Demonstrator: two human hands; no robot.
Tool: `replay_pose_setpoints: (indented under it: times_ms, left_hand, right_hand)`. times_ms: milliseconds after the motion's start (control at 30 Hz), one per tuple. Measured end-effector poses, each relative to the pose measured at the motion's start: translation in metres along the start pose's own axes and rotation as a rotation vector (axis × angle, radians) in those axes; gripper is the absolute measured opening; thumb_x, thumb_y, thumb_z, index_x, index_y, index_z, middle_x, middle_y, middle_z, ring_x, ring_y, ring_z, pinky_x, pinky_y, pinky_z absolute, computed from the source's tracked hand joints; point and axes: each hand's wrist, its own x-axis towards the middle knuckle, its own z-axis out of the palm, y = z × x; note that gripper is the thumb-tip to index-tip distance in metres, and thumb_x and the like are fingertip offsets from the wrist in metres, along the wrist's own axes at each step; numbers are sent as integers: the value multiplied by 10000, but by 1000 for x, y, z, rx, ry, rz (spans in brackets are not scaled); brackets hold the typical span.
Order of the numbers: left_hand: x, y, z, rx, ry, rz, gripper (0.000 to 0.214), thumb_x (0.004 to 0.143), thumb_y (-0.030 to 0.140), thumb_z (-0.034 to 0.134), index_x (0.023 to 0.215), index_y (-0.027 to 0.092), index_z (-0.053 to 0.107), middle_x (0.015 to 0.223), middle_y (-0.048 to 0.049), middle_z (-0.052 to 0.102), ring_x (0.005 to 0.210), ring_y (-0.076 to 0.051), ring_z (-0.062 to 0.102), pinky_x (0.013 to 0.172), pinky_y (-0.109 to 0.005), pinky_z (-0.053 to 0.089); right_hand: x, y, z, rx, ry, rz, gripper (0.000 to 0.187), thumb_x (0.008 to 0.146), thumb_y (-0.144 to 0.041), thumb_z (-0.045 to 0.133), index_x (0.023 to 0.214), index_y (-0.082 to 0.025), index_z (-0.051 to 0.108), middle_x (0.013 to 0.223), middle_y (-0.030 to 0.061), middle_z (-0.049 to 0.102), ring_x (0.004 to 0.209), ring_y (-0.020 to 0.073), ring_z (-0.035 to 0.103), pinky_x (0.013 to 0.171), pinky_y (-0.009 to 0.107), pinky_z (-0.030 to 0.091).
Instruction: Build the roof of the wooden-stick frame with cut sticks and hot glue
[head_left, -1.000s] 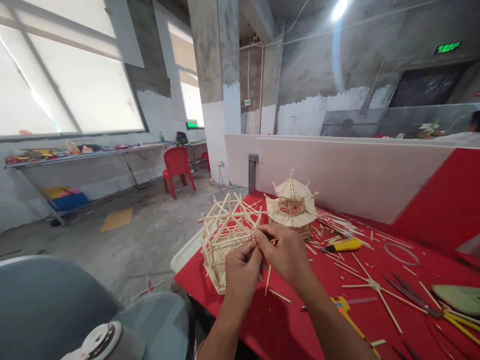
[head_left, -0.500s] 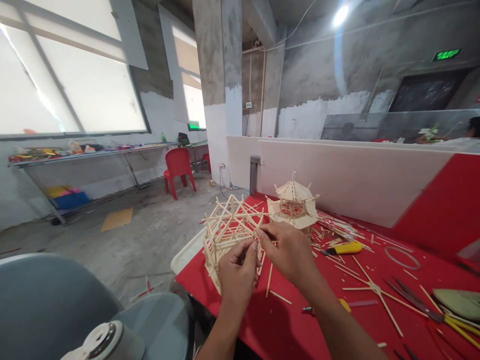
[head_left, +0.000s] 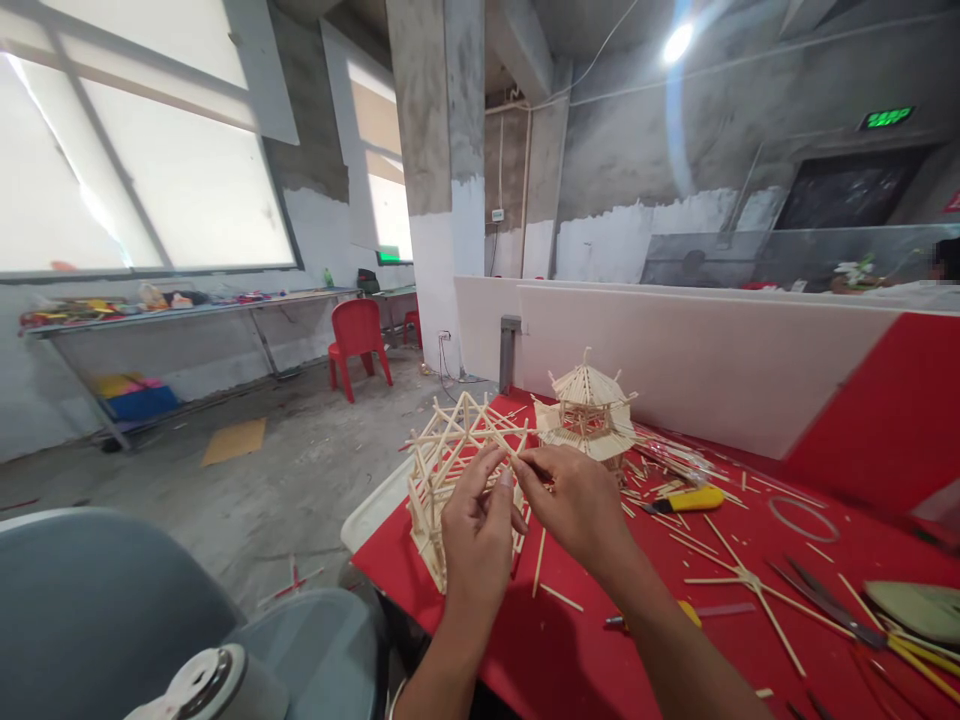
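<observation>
A frame of pale wooden sticks (head_left: 429,480) stands at the left corner of the red table, its top made of slanting sticks. My left hand (head_left: 480,525) is in front of it, fingers stretched up and apart from the thumb, close to the upper sticks. My right hand (head_left: 574,495) pinches a thin wooden stick at the frame's right upper side; the fingers hide most of this stick. Just behind my right hand is a small stick pavilion (head_left: 586,400) with a tiered roof, partly covered by that hand.
On the red table (head_left: 555,645) lie a yellow utility knife (head_left: 686,500), loose sticks, a star of joined sticks (head_left: 750,577), scissors (head_left: 832,603) and a clear ring (head_left: 802,518). A white partition (head_left: 675,350) stands behind. A grey chair (head_left: 315,640) with a white-lidded container (head_left: 217,685) is at left.
My left hand has risen slightly, and its fingers have unfolded from a pinch toward the upper sticks. My right hand stays pinched at almost the same spot. The stick frame stays in place.
</observation>
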Motion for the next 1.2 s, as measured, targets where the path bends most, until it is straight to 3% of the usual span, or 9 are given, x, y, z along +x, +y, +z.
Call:
replay_pose_setpoints:
  times_ms: [100, 367, 1000, 1200]
  left_hand:
    - [3, 0, 1, -21, -68, -86, 488, 849, 453, 597, 1232, 152, 628, 428, 63, 517, 288, -52, 355, 340, -179, 341]
    - [8, -9, 4, -25, -103, -105, 488, 837, 439, 617, 1235, 155, 631, 472, 56, 539, 335, -68, 446, 350, -177, 355]
    - [8, -5, 4, -22, -67, -88, 429, 827, 414, 623, 1161, 149, 674, 503, 57, 521, 371, -61, 434, 384, -181, 371]
    - [8, -4, 2, -29, -88, -107, 521, 854, 510, 552, 1203, 137, 651, 498, 39, 541, 379, -74, 446, 374, -181, 341]
  right_hand:
    - [0, 0, 0, -4, -4, 2, 303, 933, -340, 487, 702, -218, 640, 697, -7, 661, 676, 138, 559, 612, 267, 289]
    - [-1, 2, 0, -17, -9, -1, 257, 918, -304, 504, 712, -221, 634, 708, -6, 659, 682, 139, 553, 607, 265, 290]
    - [-6, 3, -1, 17, -21, 12, 232, 916, -318, 507, 816, -232, 699, 758, 10, 685, 756, 159, 596, 667, 263, 336]
    - [-11, 5, 0, 21, -6, 19, 218, 907, -294, 510, 825, -235, 703, 771, 11, 695, 781, 164, 613, 683, 265, 351]
